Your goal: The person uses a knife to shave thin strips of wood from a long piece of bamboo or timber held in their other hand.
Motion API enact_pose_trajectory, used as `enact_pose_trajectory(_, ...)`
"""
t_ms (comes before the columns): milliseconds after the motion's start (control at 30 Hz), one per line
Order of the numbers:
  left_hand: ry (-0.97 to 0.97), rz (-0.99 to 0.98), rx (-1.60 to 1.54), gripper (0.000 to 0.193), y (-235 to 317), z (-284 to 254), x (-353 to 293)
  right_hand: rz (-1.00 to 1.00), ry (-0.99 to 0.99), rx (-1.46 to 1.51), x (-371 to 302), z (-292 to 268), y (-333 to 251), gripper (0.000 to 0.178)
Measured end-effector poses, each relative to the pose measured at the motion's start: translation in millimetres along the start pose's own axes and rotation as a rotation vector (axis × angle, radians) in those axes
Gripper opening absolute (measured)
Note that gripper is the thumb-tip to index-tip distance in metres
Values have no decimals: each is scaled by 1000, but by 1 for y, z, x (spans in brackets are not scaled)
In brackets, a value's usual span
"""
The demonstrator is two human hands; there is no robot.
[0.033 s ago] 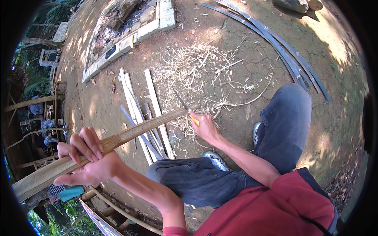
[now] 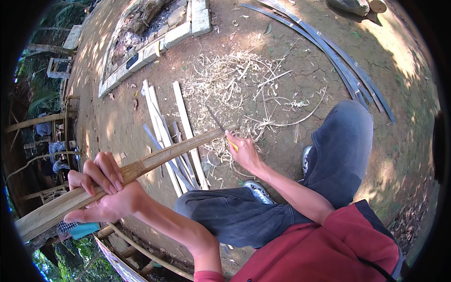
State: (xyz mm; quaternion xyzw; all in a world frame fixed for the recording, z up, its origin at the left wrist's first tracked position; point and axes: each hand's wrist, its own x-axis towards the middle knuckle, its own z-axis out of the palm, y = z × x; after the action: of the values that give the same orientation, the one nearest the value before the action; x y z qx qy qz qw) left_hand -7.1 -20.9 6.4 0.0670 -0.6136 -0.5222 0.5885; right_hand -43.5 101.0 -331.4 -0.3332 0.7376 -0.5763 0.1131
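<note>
A long split bamboo strip (image 2: 183,146) with a node partway along slants from the lower left up toward the middle. My left hand (image 2: 115,197) is closed round its thick near part, fingers over the top and thumb beneath. Close to the strip's far end, my right hand (image 2: 245,154) grips a knife (image 2: 216,118) by its yellow handle. The narrow dark blade lies across the bamboo and points up and away. Beneath that end, pale curled shavings (image 2: 225,82) cover the ground.
Pale bamboo strips (image 2: 183,113) lie left of the shavings. Long dark strips (image 2: 324,47) curve across the far right. A stone-edged fire pit (image 2: 176,37) stands at far left, a dark phone-like slab (image 2: 132,60) on its edge. My bent knees (image 2: 345,136) are close to my right arm.
</note>
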Motion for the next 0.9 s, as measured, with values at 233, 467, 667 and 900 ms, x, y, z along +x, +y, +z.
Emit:
enact_pose_trajectory(233, -32, -31, -69, 65, 1, -8, 3, 374, -289, -116, 1, -1, 7, 49)
enact_pose_trajectory(467, 57, -16, 70, 65, -3, -7, 8, 295, -188, -108, 6, 3, 43, 41)
enact_pose_trajectory(667, -3, -51, -5, 63, 0, -8, 2, 275, -272, -266, 10, -5, 10, 42)
enact_pose_trajectory(900, 11, -43, -21, 64, 1, -4, 3, 246, -230, -100, 10, -11, -5, 45)
